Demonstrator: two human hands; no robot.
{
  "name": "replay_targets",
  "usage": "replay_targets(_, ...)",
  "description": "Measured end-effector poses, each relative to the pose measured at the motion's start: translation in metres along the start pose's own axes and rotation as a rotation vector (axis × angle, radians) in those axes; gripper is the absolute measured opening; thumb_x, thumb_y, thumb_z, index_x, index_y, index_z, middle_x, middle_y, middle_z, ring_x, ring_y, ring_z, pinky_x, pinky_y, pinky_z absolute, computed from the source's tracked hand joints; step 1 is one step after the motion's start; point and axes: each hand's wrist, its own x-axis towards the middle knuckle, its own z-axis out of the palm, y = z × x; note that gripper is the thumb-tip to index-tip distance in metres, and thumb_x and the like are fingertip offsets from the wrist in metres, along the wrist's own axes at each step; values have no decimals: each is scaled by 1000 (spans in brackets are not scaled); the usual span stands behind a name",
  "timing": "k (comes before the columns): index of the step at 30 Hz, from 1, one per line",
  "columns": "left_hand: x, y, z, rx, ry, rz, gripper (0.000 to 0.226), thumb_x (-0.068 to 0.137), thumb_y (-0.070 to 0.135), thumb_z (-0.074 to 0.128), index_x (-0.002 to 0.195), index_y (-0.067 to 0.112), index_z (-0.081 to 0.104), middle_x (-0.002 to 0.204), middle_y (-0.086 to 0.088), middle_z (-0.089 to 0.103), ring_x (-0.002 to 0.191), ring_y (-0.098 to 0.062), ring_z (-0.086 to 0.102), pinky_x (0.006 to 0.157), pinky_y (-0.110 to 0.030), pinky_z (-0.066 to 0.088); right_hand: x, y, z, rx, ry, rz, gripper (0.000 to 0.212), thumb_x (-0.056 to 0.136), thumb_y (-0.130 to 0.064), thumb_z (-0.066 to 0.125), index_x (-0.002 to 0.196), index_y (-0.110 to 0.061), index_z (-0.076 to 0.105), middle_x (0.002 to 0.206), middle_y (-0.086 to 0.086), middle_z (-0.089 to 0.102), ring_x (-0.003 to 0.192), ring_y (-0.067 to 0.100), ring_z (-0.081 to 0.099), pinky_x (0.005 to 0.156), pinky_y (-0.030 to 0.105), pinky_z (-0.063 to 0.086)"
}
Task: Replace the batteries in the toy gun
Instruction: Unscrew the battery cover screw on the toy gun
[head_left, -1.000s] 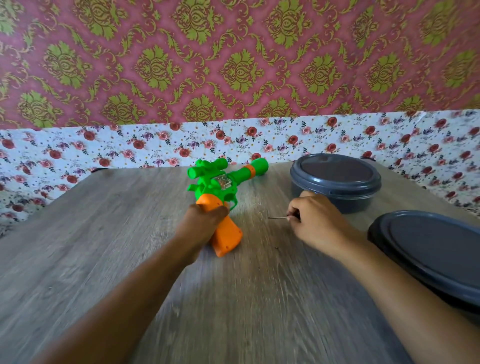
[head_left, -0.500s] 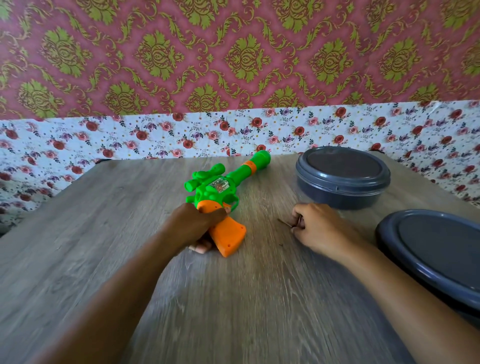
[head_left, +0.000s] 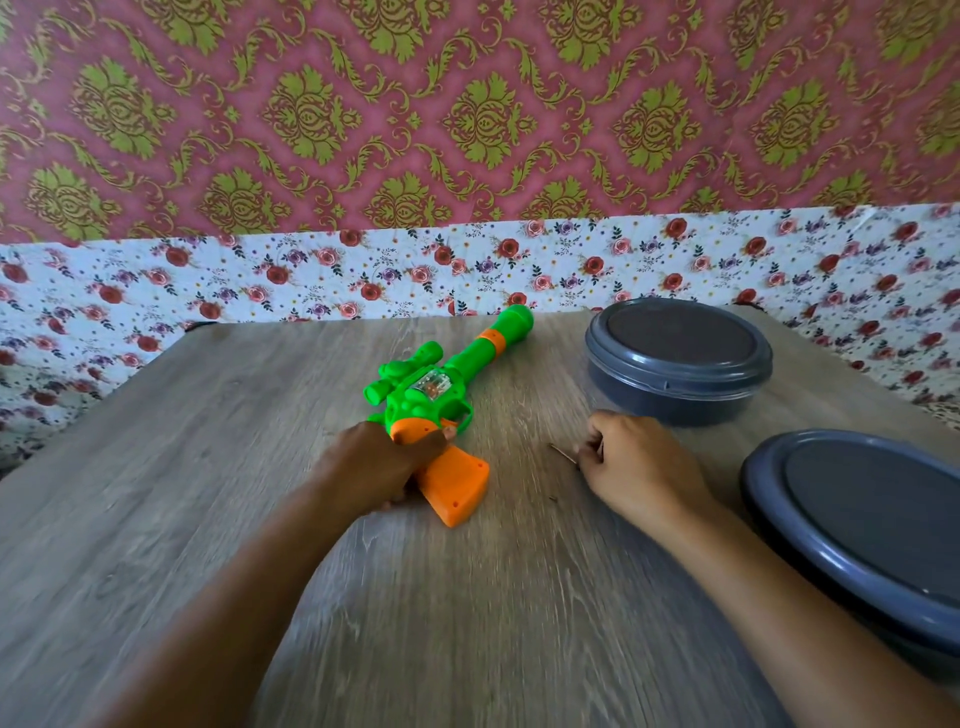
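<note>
A green toy gun (head_left: 441, 382) with an orange grip lies flat on the wooden table (head_left: 208, 467), its barrel pointing to the far right. My left hand (head_left: 382, 465) grips the orange handle near the trigger. To the right, my right hand (head_left: 636, 467) rests on the table and holds a thin screwdriver (head_left: 563, 453); only the metal tip shows past the curled fingers. No batteries are in view.
A grey lidded round container (head_left: 675, 358) stands at the back right. A second, larger grey lidded container (head_left: 862, 530) sits at the right edge beside my right forearm. Floral-papered walls close off the table's far side.
The gun went from standing on its grip to lying flat, barrel swung to the far right. My right hand stayed put with the screwdriver, whose tip now angles away to the left.
</note>
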Motion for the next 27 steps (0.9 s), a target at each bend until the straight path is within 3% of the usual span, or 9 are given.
replay_targets(3, -1, -1, -2, 132, 67, 56, 65, 83, 71, 34, 55, 15, 54, 60, -7, 57, 66, -24, 55, 59, -29, 36, 1, 4, -4, 26, 56, 62, 23, 89, -31, 50, 70, -18, 48, 79, 7, 64, 79, 29, 61, 57, 29, 38)
replay_targets(6, -4, 5, -8, 204, 164, 93, 69, 86, 68, 28, 60, 11, 57, 58, -6, 52, 66, -25, 52, 54, -30, 31, 1, 11, -10, 38, 68, 92, 26, 89, -31, 50, 67, -17, 51, 77, 9, 65, 77, 32, 62, 59, 33, 44)
replay_targets(11, -7, 23, -11, 296, 322, 247, 60, 89, 60, 36, 54, 12, 46, 58, -7, 44, 65, -30, 52, 47, -29, 27, 5, 19, -18, 118, -169, 98, 40, 76, -52, 63, 60, -16, 54, 67, -2, 61, 66, 17, 58, 52, 27, 39)
replay_targets(14, -3, 19, 0, 424, 361, 245, 69, 76, 78, 31, 76, 15, 60, 78, -10, 61, 81, -30, 62, 56, -28, 37, 3, 16, -16, 72, -243, 43, 35, 70, -51, 69, 69, -18, 59, 74, -4, 63, 73, 16, 60, 63, 31, 47)
replay_targets(16, 0, 14, 8, 428, 338, 185, 91, 61, 91, 19, 94, 19, 62, 86, -10, 65, 87, -29, 64, 61, -27, 42, 1, 12, -15, 24, -220, 13, 26, 75, -43, 67, 76, -18, 62, 82, -2, 63, 79, 18, 60, 66, 31, 48)
replay_targets(20, 0, 17, 21, 412, 146, 15, 112, 45, 98, 14, 83, 8, 69, 74, -9, 67, 76, -27, 67, 72, -29, 50, -1, 9, -15, -10, -175, 16, 18, 79, -34, 63, 80, -16, 62, 85, -1, 61, 78, 18, 58, 60, 28, 43)
replay_targets(22, 1, 20, 21, 320, 112, -37, 97, 56, 91, 30, 83, 7, 70, 72, -10, 70, 77, -24, 68, 74, -29, 50, -2, 8, -13, -23, -159, 7, 18, 80, -34, 63, 79, -16, 61, 83, -2, 60, 77, 17, 57, 55, 27, 40)
replay_targets(25, -6, 23, 14, 144, 101, -64, 57, 75, 67, 51, 71, 11, 64, 42, -1, 62, 64, -16, 66, 65, -25, 43, -2, 7, -12, -28, -146, -3, 18, 81, -35, 62, 79, -17, 60, 81, -3, 58, 77, 18, 56, 53, 27, 34)
replay_targets(27, -10, 21, 9, 42, 88, -71, 54, 74, 63, 57, 76, 9, 63, 37, 0, 60, 56, -15, 66, 66, -25, 47, -2, 7, -11, -17, -146, -4, 17, 81, -34, 62, 79, -17, 60, 80, -3, 58, 77, 18, 56, 55, 28, 35)
